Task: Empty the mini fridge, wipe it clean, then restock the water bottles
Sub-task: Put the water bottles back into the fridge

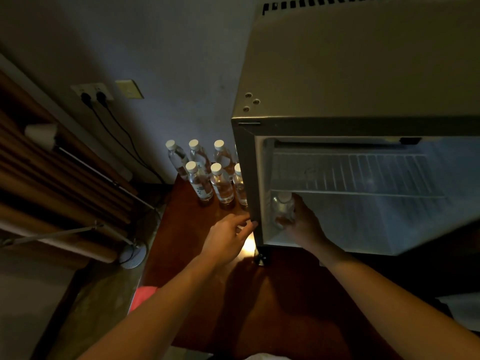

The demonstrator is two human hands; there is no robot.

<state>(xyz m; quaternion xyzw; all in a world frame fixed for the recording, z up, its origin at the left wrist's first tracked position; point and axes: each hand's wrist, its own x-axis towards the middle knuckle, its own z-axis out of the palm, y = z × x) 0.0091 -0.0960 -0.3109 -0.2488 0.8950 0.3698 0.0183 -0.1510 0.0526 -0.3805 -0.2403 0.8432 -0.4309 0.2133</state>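
Clear plastic water bottle [282, 209] stands upright in the lower left corner of the open mini fridge [363, 81], under the wire shelf [358, 193]; the right hand [304, 222] grips it. The left hand [228, 237] rests its relaxed fingers on the fridge's left front edge. Beyond the left hand, more bottles [205, 175] (white caps) stand on the wooden surface [197, 245].

Both forearms are bare to the frame's lower edge, with no sleeves, watch, rings or gloves showing.
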